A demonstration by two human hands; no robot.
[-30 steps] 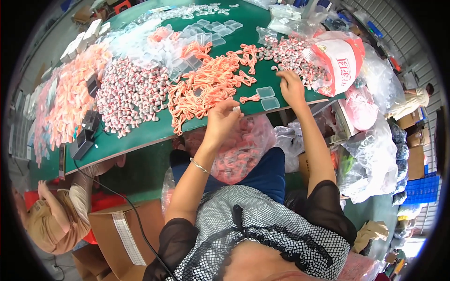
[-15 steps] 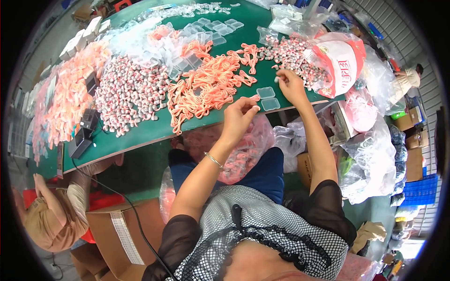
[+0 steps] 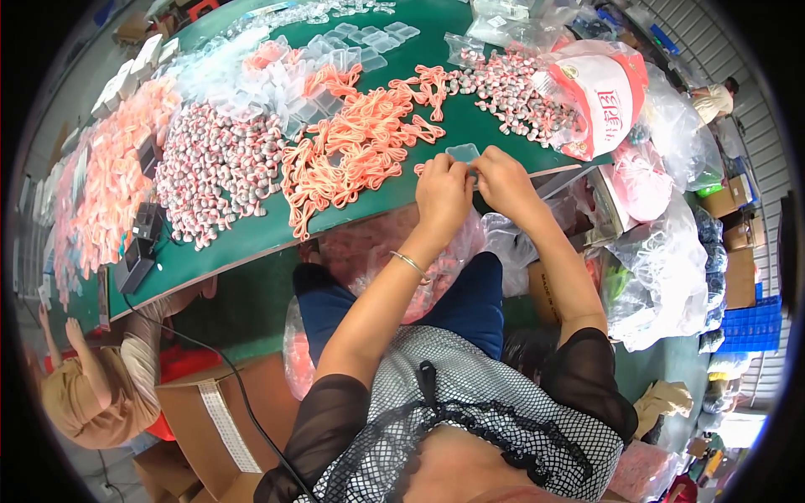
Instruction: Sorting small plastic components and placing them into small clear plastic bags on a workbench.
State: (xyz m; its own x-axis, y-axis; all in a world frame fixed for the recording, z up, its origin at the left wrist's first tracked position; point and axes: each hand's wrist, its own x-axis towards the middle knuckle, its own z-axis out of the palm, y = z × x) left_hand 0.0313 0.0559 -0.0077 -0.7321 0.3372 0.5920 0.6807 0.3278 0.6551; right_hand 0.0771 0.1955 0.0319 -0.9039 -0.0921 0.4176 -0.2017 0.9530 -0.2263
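My left hand [image 3: 443,191] and my right hand [image 3: 506,184] meet over the table's near edge. Both have their fingers curled into a pinch, and the backs of the hands hide whatever is between them. Just beyond the fingertips lies a small clear plastic case [image 3: 462,152], its lower part covered by the hands. A bit of orange cord [image 3: 418,169] shows beside my left hand. Farther left spreads a pile of looped orange cords [image 3: 356,147]. Past my right hand is a heap of small grey, white and pink beads [image 3: 524,105], next to a red-and-white bag [image 3: 602,99].
On the green table [image 3: 251,247] a larger bead pile [image 3: 220,172], clear cases [image 3: 369,46] and orange bundles [image 3: 122,176] lie to the left. A black box [image 3: 136,264] trails a cable. Another person [image 3: 92,394] sits at lower left beside a cardboard box [image 3: 226,419].
My right hand has moved left from near the bead heap to meet my left hand, which has shifted slightly right. Together they now partly cover the clear case.
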